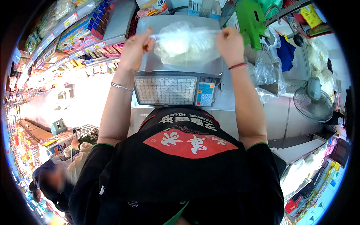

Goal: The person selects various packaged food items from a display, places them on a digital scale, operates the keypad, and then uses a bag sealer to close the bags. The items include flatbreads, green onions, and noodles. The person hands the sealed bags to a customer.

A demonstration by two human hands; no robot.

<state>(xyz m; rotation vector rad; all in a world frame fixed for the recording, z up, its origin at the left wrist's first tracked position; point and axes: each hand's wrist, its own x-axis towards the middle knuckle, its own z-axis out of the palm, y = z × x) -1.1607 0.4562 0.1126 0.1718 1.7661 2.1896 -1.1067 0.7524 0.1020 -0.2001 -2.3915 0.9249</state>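
Note:
A translucent plastic bag (184, 46) with pale, indistinct contents rests on the steel platter (146, 63) of a weighing scale. My left hand (138, 47) and my right hand (231, 42) grip stretched ends of the bag's plastic, one on either side, pulled taut across its top. Glare and motion blur hide what is inside and the exact fold of the plastic. Toward my body, the scale carries a wide key panel (166, 89) and a smaller blue numeric keypad (205, 94).
Right of the platter stands a green plastic device (249, 21), with loose clear bags (265, 70) hanging nearby. A grey fan (313, 97) is farther right. Shelves of boxed goods (84, 33) line the left. At lower left, a person (56, 177) stands near a wire basket (87, 132).

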